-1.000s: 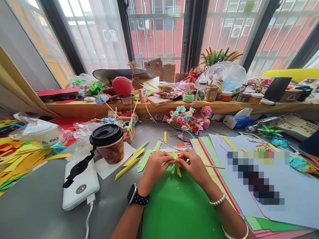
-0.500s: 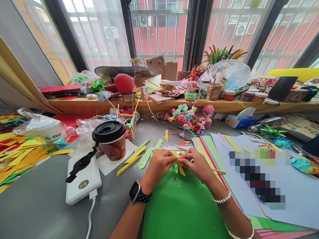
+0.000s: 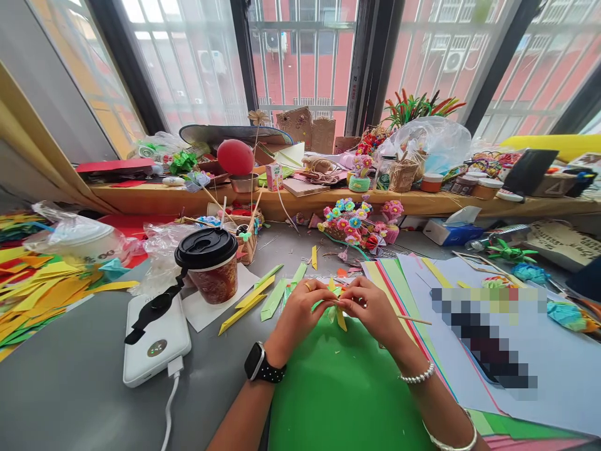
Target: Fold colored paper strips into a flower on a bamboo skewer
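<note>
Both my hands meet over the far edge of a green paper sheet (image 3: 342, 388). My left hand (image 3: 300, 310), with a ring and a black watch on the wrist, pinches a small yellow and green folded paper piece (image 3: 339, 313). My right hand (image 3: 370, 307) pinches the same piece from the right, and a thin wooden stick (image 3: 413, 320) runs out from under it to the right. Folded green and yellow paper strips (image 3: 263, 297) lie just left of my left hand.
A lidded coffee cup (image 3: 209, 263) stands on a white card left of the hands, beside a white power bank (image 3: 157, 341) with a cable. Stacked coloured sheets (image 3: 404, 282) lie at right. Paper scraps (image 3: 37, 291) pile up at left. A paper-flower basket (image 3: 352, 227) and a crowded wooden sill (image 3: 328, 200) lie behind.
Both hands have stayed pinched on the paper piece, with small finger shifts. The view has moved slightly.
</note>
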`<action>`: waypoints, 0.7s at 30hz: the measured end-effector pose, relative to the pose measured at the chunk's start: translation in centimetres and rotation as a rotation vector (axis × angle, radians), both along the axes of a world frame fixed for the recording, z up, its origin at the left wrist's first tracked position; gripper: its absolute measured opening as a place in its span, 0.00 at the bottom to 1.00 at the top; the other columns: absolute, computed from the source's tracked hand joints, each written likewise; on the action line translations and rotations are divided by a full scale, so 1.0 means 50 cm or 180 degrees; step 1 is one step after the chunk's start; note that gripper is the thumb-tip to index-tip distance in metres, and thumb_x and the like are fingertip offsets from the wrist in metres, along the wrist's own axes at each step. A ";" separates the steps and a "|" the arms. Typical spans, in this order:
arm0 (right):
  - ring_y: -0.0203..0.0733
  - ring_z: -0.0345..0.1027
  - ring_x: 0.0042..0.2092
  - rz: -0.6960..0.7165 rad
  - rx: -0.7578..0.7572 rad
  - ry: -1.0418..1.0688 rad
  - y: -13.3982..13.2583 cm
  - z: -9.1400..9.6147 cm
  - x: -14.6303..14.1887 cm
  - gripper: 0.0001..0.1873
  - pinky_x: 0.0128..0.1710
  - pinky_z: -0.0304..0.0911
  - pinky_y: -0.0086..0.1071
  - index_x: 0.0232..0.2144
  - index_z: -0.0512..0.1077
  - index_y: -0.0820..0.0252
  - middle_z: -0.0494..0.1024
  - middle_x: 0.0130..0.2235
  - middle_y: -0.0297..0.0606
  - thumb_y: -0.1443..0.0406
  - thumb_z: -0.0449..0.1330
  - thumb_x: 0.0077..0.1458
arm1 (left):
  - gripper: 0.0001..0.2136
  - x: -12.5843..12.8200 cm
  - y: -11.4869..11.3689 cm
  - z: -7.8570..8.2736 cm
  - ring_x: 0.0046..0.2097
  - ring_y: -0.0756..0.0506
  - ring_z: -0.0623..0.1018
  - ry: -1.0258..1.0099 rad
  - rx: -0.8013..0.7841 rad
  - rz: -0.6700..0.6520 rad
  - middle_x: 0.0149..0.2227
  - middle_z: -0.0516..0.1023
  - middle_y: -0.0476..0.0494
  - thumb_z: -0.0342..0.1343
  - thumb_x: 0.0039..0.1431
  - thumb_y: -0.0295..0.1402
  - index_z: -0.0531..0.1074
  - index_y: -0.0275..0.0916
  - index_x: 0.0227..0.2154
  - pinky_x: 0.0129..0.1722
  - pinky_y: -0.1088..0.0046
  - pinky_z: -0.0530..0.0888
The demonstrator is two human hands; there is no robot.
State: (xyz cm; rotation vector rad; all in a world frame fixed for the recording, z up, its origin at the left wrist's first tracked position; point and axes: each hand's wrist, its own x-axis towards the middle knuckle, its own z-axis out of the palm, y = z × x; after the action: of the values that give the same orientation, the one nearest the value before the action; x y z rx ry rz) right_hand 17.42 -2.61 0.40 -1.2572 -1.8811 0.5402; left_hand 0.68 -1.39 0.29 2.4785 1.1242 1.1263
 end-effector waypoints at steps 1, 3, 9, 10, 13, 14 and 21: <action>0.37 0.64 0.28 0.0005 0.0015 0.0028 0.000 0.000 0.000 0.07 0.27 0.63 0.31 0.23 0.73 0.59 0.67 0.28 0.35 0.64 0.58 0.50 | 0.06 0.000 0.000 0.001 0.36 0.47 0.72 -0.0032 0.0009 0.0002 0.31 0.74 0.46 0.53 0.53 0.30 0.75 0.41 0.31 0.37 0.70 0.69; 0.37 0.64 0.28 0.0017 0.0027 0.0072 0.000 -0.001 0.000 0.07 0.27 0.63 0.31 0.24 0.73 0.59 0.67 0.28 0.35 0.64 0.58 0.50 | 0.05 0.000 -0.002 0.003 0.36 0.47 0.72 -0.0066 0.0066 0.0026 0.30 0.74 0.46 0.53 0.53 0.30 0.75 0.41 0.30 0.37 0.70 0.69; 0.37 0.65 0.31 0.0014 -0.0075 0.0031 -0.001 0.003 -0.003 0.10 0.31 0.63 0.31 0.26 0.75 0.58 0.67 0.29 0.36 0.61 0.56 0.52 | 0.05 -0.001 -0.001 0.005 0.34 0.47 0.72 0.0014 0.0197 0.0146 0.29 0.75 0.46 0.54 0.53 0.29 0.75 0.39 0.28 0.36 0.71 0.69; 0.37 0.65 0.30 -0.0024 -0.0091 0.0007 -0.001 0.004 -0.004 0.12 0.31 0.62 0.32 0.25 0.75 0.58 0.67 0.29 0.36 0.61 0.55 0.53 | 0.05 -0.002 -0.001 0.004 0.34 0.47 0.72 0.0039 0.0198 0.0154 0.29 0.75 0.45 0.54 0.53 0.28 0.75 0.39 0.28 0.35 0.71 0.69; 0.37 0.65 0.30 -0.0095 -0.0131 0.0002 -0.002 0.006 -0.004 0.12 0.30 0.62 0.32 0.24 0.75 0.59 0.67 0.28 0.35 0.61 0.55 0.53 | 0.05 -0.003 0.000 0.002 0.35 0.46 0.72 0.0100 0.0190 0.0144 0.30 0.76 0.45 0.55 0.52 0.29 0.75 0.39 0.29 0.36 0.70 0.68; 0.37 0.65 0.29 -0.0085 -0.0146 0.0009 -0.002 0.006 -0.003 0.11 0.30 0.62 0.31 0.24 0.74 0.59 0.67 0.28 0.35 0.62 0.56 0.53 | 0.05 -0.003 -0.001 0.002 0.35 0.46 0.72 0.0108 0.0195 0.0134 0.30 0.76 0.45 0.55 0.52 0.29 0.75 0.40 0.29 0.36 0.70 0.68; 0.36 0.63 0.27 0.0032 -0.0119 0.0064 0.001 0.001 0.001 0.08 0.27 0.62 0.31 0.23 0.73 0.60 0.67 0.28 0.35 0.63 0.58 0.50 | 0.05 0.004 -0.005 -0.002 0.36 0.46 0.72 -0.0213 -0.0002 0.0010 0.30 0.75 0.45 0.54 0.53 0.30 0.75 0.41 0.29 0.38 0.69 0.67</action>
State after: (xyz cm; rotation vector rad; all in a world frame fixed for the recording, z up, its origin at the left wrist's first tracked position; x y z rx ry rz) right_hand 17.49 -2.57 0.46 -1.2625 -1.8694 0.5939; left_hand 0.89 -1.64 0.20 2.4202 1.1099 1.2002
